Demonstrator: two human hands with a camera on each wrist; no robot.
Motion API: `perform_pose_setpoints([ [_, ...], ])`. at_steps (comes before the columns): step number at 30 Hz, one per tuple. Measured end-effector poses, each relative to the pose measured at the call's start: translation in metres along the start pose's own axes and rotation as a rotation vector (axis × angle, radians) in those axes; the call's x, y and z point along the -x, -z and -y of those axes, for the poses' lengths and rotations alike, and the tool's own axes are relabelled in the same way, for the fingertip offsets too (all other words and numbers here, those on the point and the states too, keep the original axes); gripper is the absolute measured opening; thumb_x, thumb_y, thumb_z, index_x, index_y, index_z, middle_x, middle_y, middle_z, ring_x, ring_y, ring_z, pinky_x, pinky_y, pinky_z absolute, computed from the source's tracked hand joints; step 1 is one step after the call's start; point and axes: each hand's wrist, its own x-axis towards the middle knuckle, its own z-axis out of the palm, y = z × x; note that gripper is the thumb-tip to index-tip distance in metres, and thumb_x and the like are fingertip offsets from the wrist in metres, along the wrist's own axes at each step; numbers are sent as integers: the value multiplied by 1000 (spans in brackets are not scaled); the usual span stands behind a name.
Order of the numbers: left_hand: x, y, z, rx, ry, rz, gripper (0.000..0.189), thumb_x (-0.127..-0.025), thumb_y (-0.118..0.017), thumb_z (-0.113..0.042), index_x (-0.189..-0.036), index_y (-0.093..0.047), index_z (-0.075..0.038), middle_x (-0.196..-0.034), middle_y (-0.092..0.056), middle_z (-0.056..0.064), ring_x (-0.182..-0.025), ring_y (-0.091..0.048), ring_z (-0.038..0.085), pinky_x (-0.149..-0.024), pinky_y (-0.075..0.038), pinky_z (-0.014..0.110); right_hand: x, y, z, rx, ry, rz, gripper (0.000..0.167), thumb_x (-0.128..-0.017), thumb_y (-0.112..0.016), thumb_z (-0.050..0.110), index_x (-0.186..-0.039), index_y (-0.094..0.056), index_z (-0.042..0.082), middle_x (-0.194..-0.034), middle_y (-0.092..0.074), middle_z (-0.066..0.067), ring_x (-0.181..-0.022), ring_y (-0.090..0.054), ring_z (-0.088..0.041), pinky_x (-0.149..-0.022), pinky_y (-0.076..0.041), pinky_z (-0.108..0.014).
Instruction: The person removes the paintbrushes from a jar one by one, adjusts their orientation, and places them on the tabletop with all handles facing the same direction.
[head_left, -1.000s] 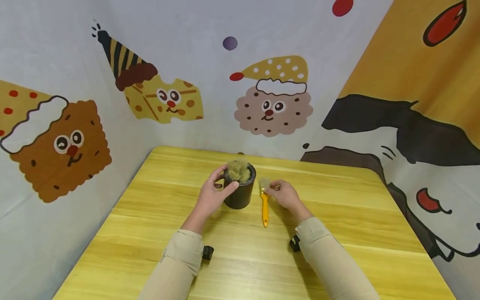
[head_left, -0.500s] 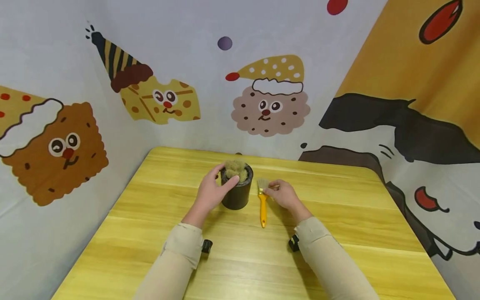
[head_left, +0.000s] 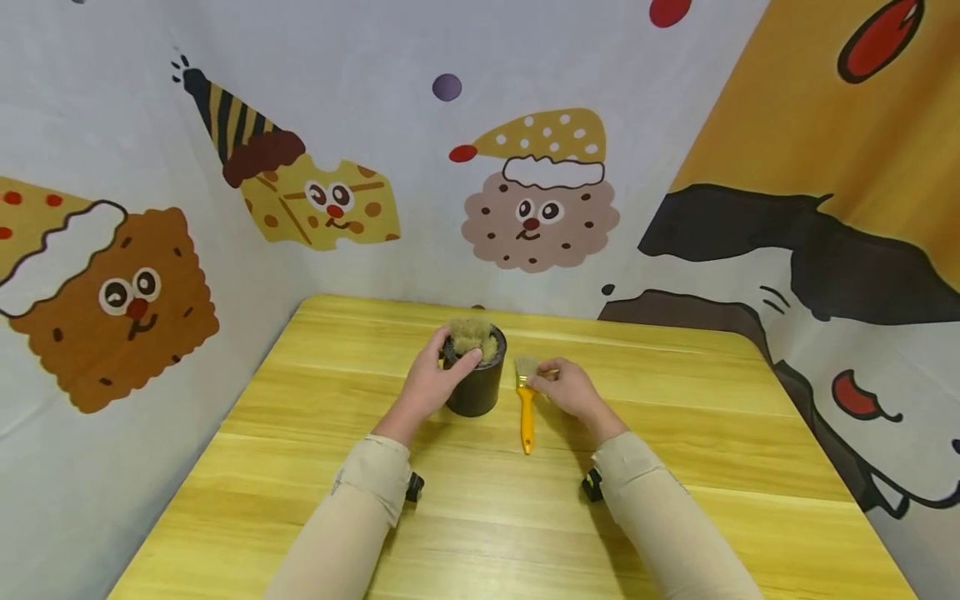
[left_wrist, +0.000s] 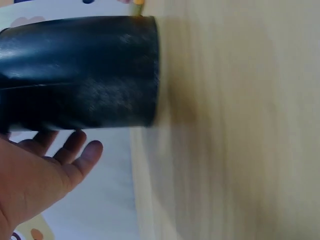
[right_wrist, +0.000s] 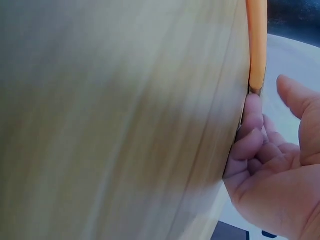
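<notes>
A black cylindrical pot [head_left: 476, 392] stands upright toward the back of the table, with a fuzzy tan-green clump [head_left: 471, 335] rising from its mouth. My left hand [head_left: 429, 382] holds the pot at its upper left, thumb over the front rim beside the clump. In the left wrist view, its fingers [left_wrist: 72, 150] curve along the side of the dark pot. To the right lies a paintbrush [head_left: 527, 417] with a yellow-orange handle and pale bristles. My right hand [head_left: 568, 387] rests with loosely bent fingers at the brush's metal band; its thumb [right_wrist: 295, 95] stands apart in the right wrist view.
The wood-grain table [head_left: 300, 467] runs back to a wall cloth [head_left: 375, 75] printed with cartoon food figures. Dark wrist devices sit under both sleeves, one a black block [head_left: 414, 487] at the left wrist.
The left thumb has shifted slightly across the pot's rim toward the clump. The right hand and the paintbrush keep their places; the head view has turned a little.
</notes>
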Motion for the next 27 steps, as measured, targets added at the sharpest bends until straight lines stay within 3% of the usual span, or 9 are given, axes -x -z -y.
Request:
perform_pose_setpoints([
  [9,2,6,10,-160,-51,38,96,-97,-50,-83,-172,-17,-34,-177,-27,13,-162,-29,43,-125,-31,70,9,3,-7,-41,61,104,64,-104,-73,37,-151,-51,0,-126,-69,-22,-107,-67,-28,-87,-57,-38],
  [27,0,9,8,-111,-19,70,99,-91,-53,-88,-171,-14,-43,-179,-20,8,-164,-25,40,-125,-30,70,22,8,-3,-6,82,123,59,-105,-71,36,-150,-54,3,-129,-70,-21,-111,-69,-28,-89,-59,-42],
])
